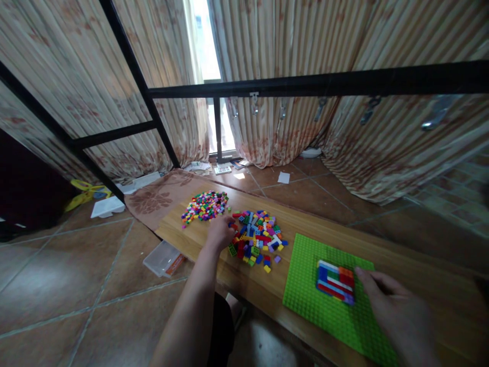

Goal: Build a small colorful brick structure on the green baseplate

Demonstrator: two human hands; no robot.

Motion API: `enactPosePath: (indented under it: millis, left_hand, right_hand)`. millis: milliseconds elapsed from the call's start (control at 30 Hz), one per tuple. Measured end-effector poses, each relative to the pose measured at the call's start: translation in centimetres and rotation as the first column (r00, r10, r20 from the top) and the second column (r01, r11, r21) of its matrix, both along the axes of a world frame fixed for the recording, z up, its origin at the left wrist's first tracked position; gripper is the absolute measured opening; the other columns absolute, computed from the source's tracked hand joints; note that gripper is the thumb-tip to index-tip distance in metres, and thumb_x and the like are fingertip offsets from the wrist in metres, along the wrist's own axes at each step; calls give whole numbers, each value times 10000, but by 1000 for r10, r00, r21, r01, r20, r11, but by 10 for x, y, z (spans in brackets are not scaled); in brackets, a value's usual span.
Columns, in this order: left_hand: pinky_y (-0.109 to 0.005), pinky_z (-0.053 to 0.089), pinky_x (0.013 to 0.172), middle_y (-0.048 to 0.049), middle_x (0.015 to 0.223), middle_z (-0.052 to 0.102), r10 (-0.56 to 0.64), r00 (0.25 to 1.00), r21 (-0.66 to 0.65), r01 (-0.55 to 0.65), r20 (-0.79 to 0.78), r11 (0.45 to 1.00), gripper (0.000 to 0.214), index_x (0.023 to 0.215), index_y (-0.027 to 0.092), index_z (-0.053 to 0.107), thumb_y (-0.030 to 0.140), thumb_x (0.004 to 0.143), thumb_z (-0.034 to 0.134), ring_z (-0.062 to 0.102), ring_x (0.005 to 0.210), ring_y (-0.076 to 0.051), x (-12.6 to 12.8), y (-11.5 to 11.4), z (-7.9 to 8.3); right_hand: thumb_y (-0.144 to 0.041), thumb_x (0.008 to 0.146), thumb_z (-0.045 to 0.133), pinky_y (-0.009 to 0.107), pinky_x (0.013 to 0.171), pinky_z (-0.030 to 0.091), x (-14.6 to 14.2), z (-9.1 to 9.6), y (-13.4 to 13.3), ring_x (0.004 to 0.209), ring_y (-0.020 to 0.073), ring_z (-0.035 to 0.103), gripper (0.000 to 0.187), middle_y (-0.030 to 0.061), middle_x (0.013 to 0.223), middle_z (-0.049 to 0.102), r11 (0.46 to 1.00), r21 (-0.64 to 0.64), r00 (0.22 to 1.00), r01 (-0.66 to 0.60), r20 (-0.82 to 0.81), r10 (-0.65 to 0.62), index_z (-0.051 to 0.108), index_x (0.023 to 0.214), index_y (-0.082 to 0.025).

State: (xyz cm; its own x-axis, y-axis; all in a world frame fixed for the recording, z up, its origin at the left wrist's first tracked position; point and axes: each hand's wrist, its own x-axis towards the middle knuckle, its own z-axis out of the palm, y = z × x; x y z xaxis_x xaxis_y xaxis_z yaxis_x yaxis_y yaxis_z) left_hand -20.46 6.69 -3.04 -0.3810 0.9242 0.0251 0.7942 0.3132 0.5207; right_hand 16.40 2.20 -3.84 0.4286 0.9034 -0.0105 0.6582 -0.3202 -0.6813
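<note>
My left hand (219, 233) reaches into the edge of a heap of larger coloured bricks (256, 237) on the wooden board (412, 275); its fingers are curled into the pile and what they hold is hidden. A second heap of tiny coloured bricks (204, 205) lies just beyond that hand. My right hand (397, 311) rests on the green baseplate (305, 290), fingertips touching the right side of a small flat block of red, blue and white bricks (335, 281) built on the plate.
The board lies low over a brown tiled floor. A clear plastic box (163, 258) sits on the floor to its left. Black metal frame bars (305, 84) cross overhead in front of striped curtains. Papers and white items lie by the window.
</note>
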Motion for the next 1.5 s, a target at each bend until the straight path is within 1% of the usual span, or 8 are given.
enactPosePath:
  millis: [167, 300, 400, 467, 600, 733, 1000, 1500]
  left_hand:
    - [-308, 474, 812, -67, 875, 726, -2, 1000, 11, 2, 18, 1000, 223, 901, 206, 750, 175, 707, 645, 640, 878, -217, 0, 3, 0]
    - [-299, 484, 762, -81, 887, 720, -3, 961, 259, -71, 275, 963, 235, 941, 156, 728, 270, 770, 614, 639, 811, -190, -2, 1, 13]
    - [-268, 482, 690, -59, 837, 710, -166, 767, 392, -120, 620, 912, 323, 953, 143, 709, 381, 738, 673, 620, 730, -156, 11, -5, 24]
    - [-248, 469, 652, -43, 772, 691, -268, 610, 366, -38, 745, 930, 364, 919, 137, 709, 425, 697, 721, 595, 679, -136, 34, -12, 28]
    - [-224, 441, 603, -20, 698, 644, -388, 337, 314, 254, 858, 915, 377, 853, 118, 700, 442, 667, 757, 543, 612, -102, 99, -28, 20]
    - [-221, 436, 582, -13, 708, 617, -422, 207, 305, 430, 882, 849, 341, 850, 111, 683, 424, 721, 720, 514, 592, -88, 151, -40, 1]
    - [-209, 361, 520, 11, 590, 542, -481, 282, 281, 532, 830, 799, 383, 730, 112, 643, 478, 826, 583, 478, 531, -85, 170, -45, -11]
    - [-206, 321, 507, 21, 566, 516, -474, 228, 267, 589, 851, 763, 442, 703, 119, 618, 545, 814, 585, 436, 515, -75, 180, -53, -17]
  right_hand:
    - [-620, 695, 577, 359, 648, 462, 0, 1, -1, 764, 294, 666, 421, 52, 761, 735, 1000, 10, 1000, -10, -12, 10, 724, 786, -236]
    - [-602, 715, 587, 348, 676, 461, 1, 4, -3, 789, 280, 669, 414, 54, 780, 729, 996, 65, 997, 60, -48, -57, 719, 808, -221]
    - [-561, 728, 603, 337, 714, 473, -2, 8, -5, 782, 260, 667, 386, 56, 760, 716, 980, 154, 987, 126, -117, -108, 716, 814, -202]
    - [-538, 740, 611, 327, 723, 482, -5, 9, -7, 770, 243, 663, 370, 59, 759, 712, 966, 229, 983, 119, -165, -82, 714, 828, -193]
    - [-513, 752, 648, 312, 736, 502, -13, 7, -14, 787, 216, 656, 343, 56, 848, 718, 921, 389, 961, -19, -246, 124, 710, 882, -203]
    - [-462, 789, 649, 295, 744, 520, -19, 5, -24, 829, 197, 652, 267, 39, 921, 714, 876, 427, 910, -224, -231, 345, 710, 901, -227]
    - [-420, 811, 642, 306, 788, 527, -18, 6, -39, 844, 186, 648, 243, 33, 978, 704, 818, 346, 835, -459, -146, 530, 703, 976, -253]
    - [-338, 870, 570, 274, 715, 471, -27, 2, -46, 746, 156, 602, 180, 4, 836, 658, 801, 270, 822, -534, -56, 567, 674, 984, -246]
